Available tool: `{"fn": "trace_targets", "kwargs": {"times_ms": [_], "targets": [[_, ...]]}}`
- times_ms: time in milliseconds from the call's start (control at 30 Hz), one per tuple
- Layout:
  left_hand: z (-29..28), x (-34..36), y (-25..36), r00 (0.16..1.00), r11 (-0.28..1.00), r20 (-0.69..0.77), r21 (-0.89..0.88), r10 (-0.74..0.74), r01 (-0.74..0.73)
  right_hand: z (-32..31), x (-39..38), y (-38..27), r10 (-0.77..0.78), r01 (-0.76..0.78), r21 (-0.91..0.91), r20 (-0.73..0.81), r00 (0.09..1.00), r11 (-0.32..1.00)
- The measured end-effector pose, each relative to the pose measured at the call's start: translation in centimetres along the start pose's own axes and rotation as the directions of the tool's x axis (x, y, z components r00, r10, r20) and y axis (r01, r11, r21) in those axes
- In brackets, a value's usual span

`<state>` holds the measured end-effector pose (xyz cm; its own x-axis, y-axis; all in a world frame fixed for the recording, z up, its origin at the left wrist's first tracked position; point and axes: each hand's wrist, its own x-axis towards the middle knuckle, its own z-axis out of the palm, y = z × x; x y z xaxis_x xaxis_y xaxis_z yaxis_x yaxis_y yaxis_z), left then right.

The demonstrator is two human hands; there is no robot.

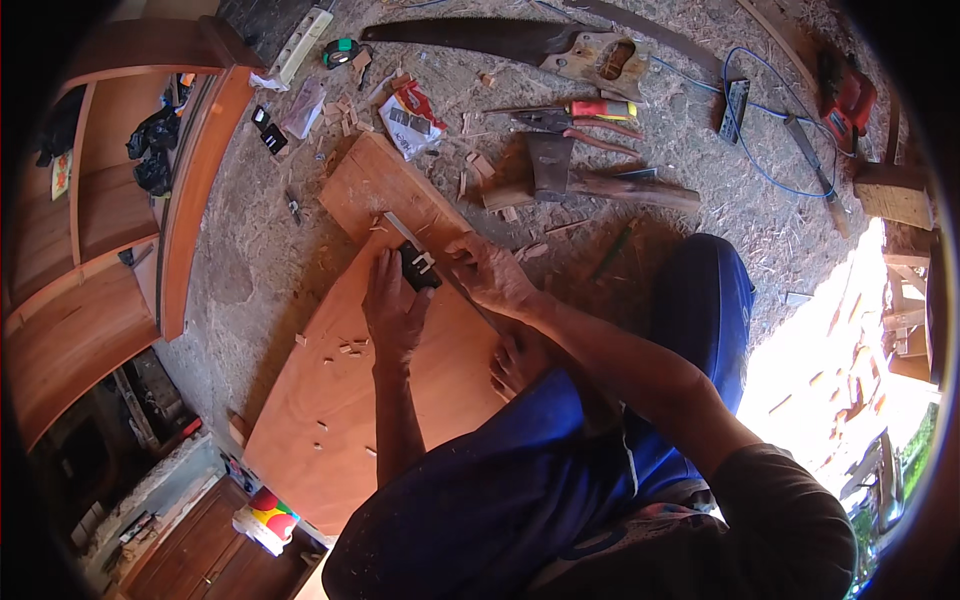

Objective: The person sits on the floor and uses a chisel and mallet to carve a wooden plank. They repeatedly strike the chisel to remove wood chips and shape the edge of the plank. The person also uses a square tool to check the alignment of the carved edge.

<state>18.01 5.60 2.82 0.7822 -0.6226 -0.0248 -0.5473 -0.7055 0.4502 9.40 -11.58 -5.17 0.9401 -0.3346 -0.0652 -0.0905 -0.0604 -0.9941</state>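
Note:
A large reddish-brown wooden panel (pixel 300 420) lies in front of me, its far end over a second board (pixel 365 170). My left hand (pixel 395 310) rests on it, fingers and thumb around a small black plate with shiny metal tabs (pixel 418 266). A narrow grey metal strip (pixel 403 228) lies beside that plate, along the panel's edge. Just right of it, my right hand (pixel 490 274) is closed in a pinch; whatever is between its fingertips is too small to tell. My bare foot (pixel 512 365) shows by the panel's right edge.
Beyond the boards lie a handsaw (pixel 480 38), a hatchet (pixel 550 165), pliers (pixel 545 120), a red-and-yellow-handled screwdriver (pixel 603 109) and a tape measure (pixel 340 53). A wooden cabinet (pixel 205 190) stands at left. Wood chips (pixel 352 349) dot the panel; a blue cable (pixel 735 120) loops at right.

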Motion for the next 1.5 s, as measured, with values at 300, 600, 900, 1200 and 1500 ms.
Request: {"fn": "trace_targets", "kwargs": {"times_ms": [300,600,900,1200,1500], "targets": [[1.8,-0.5,-0.1,0.996,0.997,-0.087,0.072,0.037,-0.031,-0.5,0.1,0.4,-0.004,0.003,0.215,0.007,1.0,0.977],[1.2,-0.4,-0.4,0.998,0.995,0.003,0.074,0.061,-0.061,-1.6,-0.9,-1.8,-0.118,0.125,-0.142,0.053,0.992,0.982],[1.0,-0.1,0.2,0.997,0.997,0.051,0.061,0.052,-0.055,-0.2,-0.2,-1.2,-0.081,0.08,-0.088,-0.009,0.997,0.993],[0.9,-0.4,-0.4,1.0,0.999,0.02,-0.036,-0.005,0.006,-0.5,0.6,-6.2,0.081,-0.033,-0.306,0.146,0.986,0.951],[1.4,-0.5,-0.5,0.998,0.999,-0.038,-0.028,0.043,-0.045,0.9,-0.5,-4.4,-0.218,0.294,-0.604,0.198,0.956,0.741]]}}
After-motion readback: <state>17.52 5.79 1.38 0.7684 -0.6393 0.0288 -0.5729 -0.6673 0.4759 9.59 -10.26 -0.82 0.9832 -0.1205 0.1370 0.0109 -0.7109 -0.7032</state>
